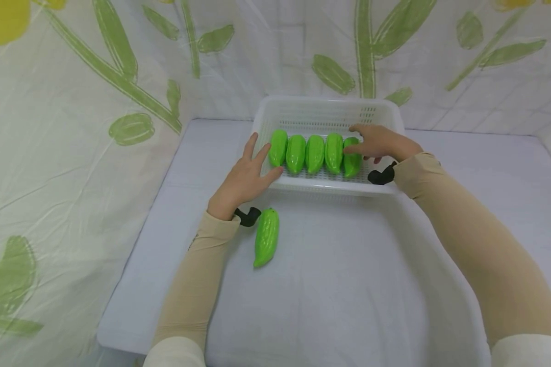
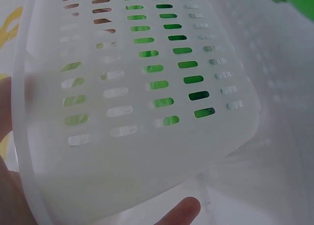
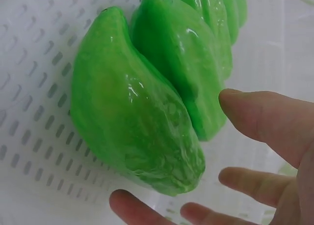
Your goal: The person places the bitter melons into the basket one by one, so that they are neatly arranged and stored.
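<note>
Several glossy green, ridged, elongated vegetables, resembling bitter melons (image 1: 315,154), lie side by side in a white perforated plastic basket (image 1: 321,187). My right hand (image 1: 380,141) reaches in over the right end, its fingers spread around the rightmost green vegetable (image 3: 132,112); in the right wrist view the fingertips sit apart from it. With fingers straight and spread, my left hand (image 1: 243,181) is at the basket's front left corner, thumb over the front rim. Whether it touches the basket I cannot tell. Another green vegetable (image 1: 267,237) lies on the table below the left hand.
The basket stands at the back of a table (image 1: 340,285) covered in white cloth. Behind and to the left hangs a pale curtain (image 1: 266,56) printed with green leaves. Small black wrist devices (image 1: 249,216) sit at both cuffs.
</note>
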`<state>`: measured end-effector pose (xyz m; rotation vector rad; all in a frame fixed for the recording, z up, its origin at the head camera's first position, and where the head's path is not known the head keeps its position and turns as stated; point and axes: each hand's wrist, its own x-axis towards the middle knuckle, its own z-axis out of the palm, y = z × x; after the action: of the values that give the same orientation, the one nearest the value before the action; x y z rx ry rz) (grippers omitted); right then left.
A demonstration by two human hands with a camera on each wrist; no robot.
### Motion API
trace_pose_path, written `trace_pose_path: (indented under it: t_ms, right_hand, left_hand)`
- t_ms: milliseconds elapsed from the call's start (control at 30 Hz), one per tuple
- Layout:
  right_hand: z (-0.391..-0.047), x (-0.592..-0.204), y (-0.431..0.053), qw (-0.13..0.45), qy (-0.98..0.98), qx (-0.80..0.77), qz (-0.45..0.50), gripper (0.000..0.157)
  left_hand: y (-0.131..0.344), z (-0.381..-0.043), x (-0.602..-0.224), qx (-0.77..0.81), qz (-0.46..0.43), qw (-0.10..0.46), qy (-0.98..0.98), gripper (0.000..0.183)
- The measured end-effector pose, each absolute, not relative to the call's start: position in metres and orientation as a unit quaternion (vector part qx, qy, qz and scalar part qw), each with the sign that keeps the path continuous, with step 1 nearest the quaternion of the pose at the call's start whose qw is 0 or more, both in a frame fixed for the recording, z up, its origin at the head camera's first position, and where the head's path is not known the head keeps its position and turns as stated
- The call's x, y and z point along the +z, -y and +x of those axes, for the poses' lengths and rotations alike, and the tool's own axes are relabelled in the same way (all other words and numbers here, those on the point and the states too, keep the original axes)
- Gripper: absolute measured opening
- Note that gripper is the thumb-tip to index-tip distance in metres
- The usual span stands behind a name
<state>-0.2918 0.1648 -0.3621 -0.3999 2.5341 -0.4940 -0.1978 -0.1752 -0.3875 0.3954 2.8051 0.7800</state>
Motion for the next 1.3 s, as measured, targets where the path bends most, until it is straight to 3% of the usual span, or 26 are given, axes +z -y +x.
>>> trace_pose_path:
  t_ms: [467,1300]
  right_hand:
    - [-0.290,-0.339,-0.167,0.218,-0.949,-0.152,-0.167,0.085]
    - [-0.257,-0.320,-0.163,0.162,-0.949,-0.208,-0.175,0.083]
  left_hand:
    - [0.175,-0.198,-0.389,0.269,0.136,0.095,-0.949,0.084]
    - [0.175,-0.197,-0.386,0.264,0.143,0.092,-0.949,0.083]
